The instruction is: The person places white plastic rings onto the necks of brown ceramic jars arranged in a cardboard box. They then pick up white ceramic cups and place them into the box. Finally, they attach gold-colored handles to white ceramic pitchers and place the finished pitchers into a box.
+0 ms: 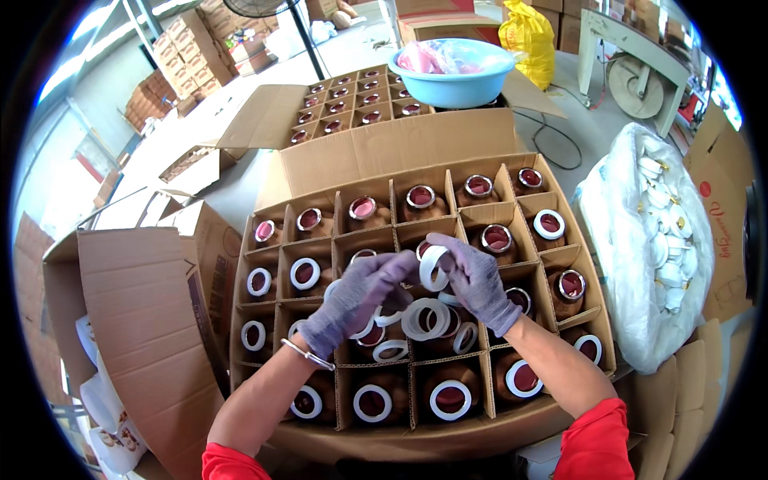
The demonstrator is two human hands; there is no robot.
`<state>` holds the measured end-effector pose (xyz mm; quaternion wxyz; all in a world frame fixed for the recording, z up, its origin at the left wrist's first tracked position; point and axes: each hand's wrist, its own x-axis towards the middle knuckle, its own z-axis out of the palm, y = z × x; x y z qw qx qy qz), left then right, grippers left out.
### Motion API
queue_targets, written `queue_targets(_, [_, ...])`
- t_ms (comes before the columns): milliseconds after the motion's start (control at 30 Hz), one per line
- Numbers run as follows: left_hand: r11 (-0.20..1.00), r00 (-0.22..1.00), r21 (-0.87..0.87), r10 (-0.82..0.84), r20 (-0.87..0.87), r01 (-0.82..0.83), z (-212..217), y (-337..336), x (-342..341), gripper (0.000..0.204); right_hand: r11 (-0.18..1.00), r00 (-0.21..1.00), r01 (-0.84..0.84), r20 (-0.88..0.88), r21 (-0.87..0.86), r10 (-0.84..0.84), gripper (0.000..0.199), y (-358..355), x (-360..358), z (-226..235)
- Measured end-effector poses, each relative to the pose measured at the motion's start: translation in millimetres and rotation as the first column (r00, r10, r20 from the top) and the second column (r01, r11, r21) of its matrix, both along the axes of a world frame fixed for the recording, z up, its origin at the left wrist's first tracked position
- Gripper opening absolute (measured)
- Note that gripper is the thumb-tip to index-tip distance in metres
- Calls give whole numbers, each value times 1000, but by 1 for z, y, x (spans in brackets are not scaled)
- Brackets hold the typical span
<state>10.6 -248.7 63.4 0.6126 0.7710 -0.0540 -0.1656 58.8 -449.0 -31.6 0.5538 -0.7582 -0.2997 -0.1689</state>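
Note:
A divided cardboard box (484, 432) of brown jars stands in front of me, many jars with white rings around their necks. My right hand (478, 284), in a grey-purple glove, pinches a white plastic ring (434, 268) above the box's middle. My left hand (364, 298), gloved alike, hovers beside that ring; its fingers are bent and smeared by motion, so what they hold is unclear. Below both hands, loose white rings (426, 319) lie in a heap over the dividers and jars. Several back-row jars, such as this jar (421, 197), show bare silvery necks.
At right, a clear plastic bag (640, 248) holds white caps. An open carton (148, 320) flanks the left side. Behind stands another jar box (344, 108) with a blue basin (453, 76) on its corner. A yellow sack (527, 40) and a fan stand (304, 40) are farther back.

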Motion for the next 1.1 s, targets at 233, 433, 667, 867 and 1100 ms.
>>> queue_targets(233, [997,1000,-75,-13,8,14,-7,1,-1,43,986,996,10,-94,166,5,32,4,1,1])
queue_targets(433, [960,984,-240,-110,141,141,6,16,-31,60,924,860,84,-496,373,121,18,-3,-1,13])
queue_targets(667, [697,885,-639,-462,-55,325,103,-18,-114,44,872,910,288,-397,396,-121,19,-55,98,41])
queue_targets(867, [690,924,-668,-383,-14,277,94,-26,-107,43,835,910,410,226,-367,-347,24,-77,160,-6])
queue_targets(1100, [860,940,-500,-249,-232,104,83,-11,-112,38,723,980,152,198,-674,-22,27,-84,148,0])
